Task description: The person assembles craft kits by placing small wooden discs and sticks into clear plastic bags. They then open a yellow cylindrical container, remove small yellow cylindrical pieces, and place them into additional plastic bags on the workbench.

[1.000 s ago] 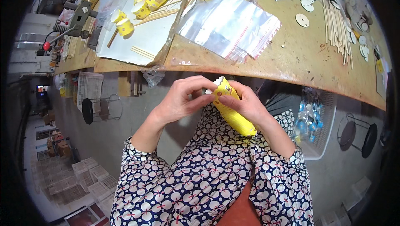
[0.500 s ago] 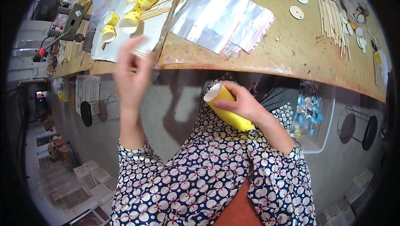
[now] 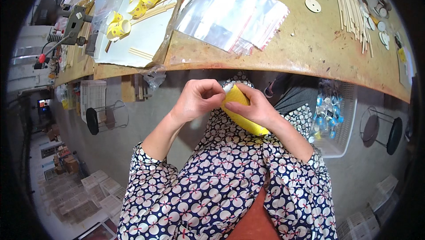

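Note:
My right hand (image 3: 253, 105) is wrapped round a long yellow paper tube (image 3: 242, 117), which looks like a stack of nested paper cups. The tube lies tilted above my lap, its white open end up and to the left. My left hand (image 3: 198, 99) is closed in a pinch right by that open end. Whatever its fingertips hold, if anything, is hidden. Several yellow patterned paper cups (image 3: 118, 30) lie on a white board (image 3: 116, 55) at the left of the table, near some thin wooden sticks (image 3: 141, 53).
Clear plastic zip bags (image 3: 230, 16) lie mid-table. Round wooden discs (image 3: 313, 5) and a bundle of sticks (image 3: 349, 14) lie to the right. The table's front edge (image 3: 265, 68) runs beyond my hands. A white crate (image 3: 338, 147) and stools (image 3: 92, 120) stand below.
My left hand has come from over the white board, right and nearer, to the tube's open end. The loose cups on the board lie differently. My right hand keeps its grip.

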Available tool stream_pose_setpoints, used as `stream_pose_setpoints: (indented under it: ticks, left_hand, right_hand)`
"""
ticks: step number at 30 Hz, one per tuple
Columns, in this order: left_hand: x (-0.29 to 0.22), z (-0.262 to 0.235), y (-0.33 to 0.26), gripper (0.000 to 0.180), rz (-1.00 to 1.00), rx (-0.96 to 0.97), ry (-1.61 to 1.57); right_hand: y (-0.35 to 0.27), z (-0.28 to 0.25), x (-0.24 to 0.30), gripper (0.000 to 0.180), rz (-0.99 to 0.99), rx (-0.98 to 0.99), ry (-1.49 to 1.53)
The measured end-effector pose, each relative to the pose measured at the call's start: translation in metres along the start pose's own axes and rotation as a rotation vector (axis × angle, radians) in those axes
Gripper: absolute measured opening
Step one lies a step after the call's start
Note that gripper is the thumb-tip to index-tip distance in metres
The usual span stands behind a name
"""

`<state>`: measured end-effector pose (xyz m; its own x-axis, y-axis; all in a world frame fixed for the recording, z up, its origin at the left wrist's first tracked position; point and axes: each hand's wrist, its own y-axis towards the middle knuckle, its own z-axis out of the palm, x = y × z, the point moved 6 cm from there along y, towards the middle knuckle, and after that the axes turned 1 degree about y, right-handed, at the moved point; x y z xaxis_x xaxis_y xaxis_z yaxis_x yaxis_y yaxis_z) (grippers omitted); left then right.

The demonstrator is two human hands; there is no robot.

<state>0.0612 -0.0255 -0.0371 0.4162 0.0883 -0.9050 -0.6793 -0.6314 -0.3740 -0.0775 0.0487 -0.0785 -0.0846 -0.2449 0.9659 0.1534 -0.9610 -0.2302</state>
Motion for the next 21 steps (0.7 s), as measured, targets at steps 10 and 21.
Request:
stream_pose_setpoints:
  ticks: [10,21]
  left_hand:
    - [-0.03,-0.019,-0.005,0.008,0.285,-0.328,0.251]
    - [-0.086,-0.14,-0.058,0.027,0.347,-1.118,0.771]
  right_hand:
    - [0.001,-0.004,-0.002,0.046,0.009,-0.099,-0.069]
    - [0.003,-0.01,-0.013,0.045,0.09,-0.064,-0.01]
